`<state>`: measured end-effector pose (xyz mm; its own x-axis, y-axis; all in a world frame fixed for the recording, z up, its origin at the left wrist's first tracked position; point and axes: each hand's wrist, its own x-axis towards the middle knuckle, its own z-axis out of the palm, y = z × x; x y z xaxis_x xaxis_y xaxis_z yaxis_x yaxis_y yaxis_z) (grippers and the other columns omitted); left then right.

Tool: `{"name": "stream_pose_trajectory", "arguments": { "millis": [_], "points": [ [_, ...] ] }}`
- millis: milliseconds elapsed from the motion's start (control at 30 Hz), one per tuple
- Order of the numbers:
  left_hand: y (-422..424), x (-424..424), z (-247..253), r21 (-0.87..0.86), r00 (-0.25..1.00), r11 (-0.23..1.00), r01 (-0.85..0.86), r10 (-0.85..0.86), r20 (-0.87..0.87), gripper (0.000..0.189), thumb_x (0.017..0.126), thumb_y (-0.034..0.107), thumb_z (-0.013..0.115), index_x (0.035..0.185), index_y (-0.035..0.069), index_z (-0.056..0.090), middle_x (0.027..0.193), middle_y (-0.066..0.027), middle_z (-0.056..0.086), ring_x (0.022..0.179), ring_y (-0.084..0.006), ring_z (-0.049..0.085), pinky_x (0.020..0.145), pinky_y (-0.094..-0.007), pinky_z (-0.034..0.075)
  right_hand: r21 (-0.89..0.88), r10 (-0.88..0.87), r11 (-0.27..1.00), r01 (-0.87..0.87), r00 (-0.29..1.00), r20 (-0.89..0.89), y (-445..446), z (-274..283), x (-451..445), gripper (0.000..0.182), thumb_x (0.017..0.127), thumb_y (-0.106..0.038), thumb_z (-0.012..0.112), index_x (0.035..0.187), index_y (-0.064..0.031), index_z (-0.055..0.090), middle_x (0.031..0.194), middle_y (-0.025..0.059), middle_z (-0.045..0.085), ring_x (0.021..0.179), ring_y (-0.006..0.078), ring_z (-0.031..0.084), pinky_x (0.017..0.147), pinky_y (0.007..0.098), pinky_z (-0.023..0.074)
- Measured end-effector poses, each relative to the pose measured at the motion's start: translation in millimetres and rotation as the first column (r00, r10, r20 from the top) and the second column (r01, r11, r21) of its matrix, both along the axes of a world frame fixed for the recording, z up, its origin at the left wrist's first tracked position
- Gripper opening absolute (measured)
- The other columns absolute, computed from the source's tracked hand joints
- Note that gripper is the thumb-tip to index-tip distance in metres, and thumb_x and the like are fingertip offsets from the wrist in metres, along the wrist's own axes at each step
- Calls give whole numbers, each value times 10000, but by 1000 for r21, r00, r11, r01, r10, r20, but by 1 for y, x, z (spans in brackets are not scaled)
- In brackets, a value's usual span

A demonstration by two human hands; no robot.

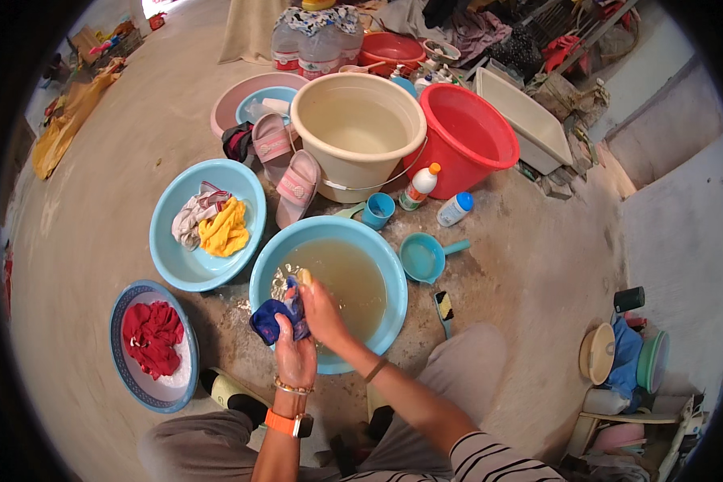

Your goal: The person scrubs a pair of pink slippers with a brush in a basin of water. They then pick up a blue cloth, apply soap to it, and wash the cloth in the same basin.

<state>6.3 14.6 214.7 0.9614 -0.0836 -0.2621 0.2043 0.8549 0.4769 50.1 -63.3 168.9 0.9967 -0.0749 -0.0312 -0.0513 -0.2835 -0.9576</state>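
My left hand (pixel 296 356) grips a wet dark blue cloth (pixel 272 319) over the near left side of a light blue basin (pixel 397 313). Pressed close to the cloth, my right hand (pixel 322 310) holds a small yellowish bar (pixel 305 276) that looks like soap. Its fingers hide part of both. Cloudy brownish water (pixel 352 283) fills the basin, with some suds along its left side.
Left stand a light blue basin (pixel 162 241) with grey and yellow clothes and a patterned basin (pixel 117 349) with red cloth. Ahead are pink slippers (pixel 298 187), a cream bucket (pixel 361 159), a red bucket (pixel 458 175) and two bottles. A dipper (pixel 422 258) and brush (pixel 443 310) lie right.
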Motion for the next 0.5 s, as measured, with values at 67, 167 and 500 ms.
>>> {"name": "stream_pose_trajectory", "arguments": {
  "millis": [67, 167, 500],
  "points": [
    [-2, 3, -1, 21, 999, 1000, 10, -11, 31, 534, 953, 392, 372, 1361, 52, 320, 1380, -110, 375, 1264, -232, 368, 1066, -376, 271, -2, -25, 1000, 25, 996, -82, -21, -23, 30, 218, 926, -113, 419, 1095, 11, 479, 920, 165, 588, 881, 275, 589, 786, 379, 449],
    [-2, 6, 7, -44, 999, 998, 48, -47, 20, 541, 952, 381, 375, 1363, 34, 308, 1378, -132, 371, 1266, -266, 361, 1080, -406, 251, -67, -124, 991, 112, 969, -215, -96, -60, 82, 172, 890, -154, 463, 948, 3, 501, 720, 199, 572, 718, 386, 584, 580, 454, 424],
    [27, 9, -17, 14, 991, 997, -74, 75, -113, 569, 948, 402, 367, 1378, 40, 282, 1386, -153, 357, 1271, -301, 352, 1068, -436, 260, -845, 11, 506, -171, 981, -193, -206, -69, 196, 453, 800, -307, 618, 1168, -73, 494, 1091, 165, 507, 1050, 334, 488, 842, 467, 407]
  ]
}}
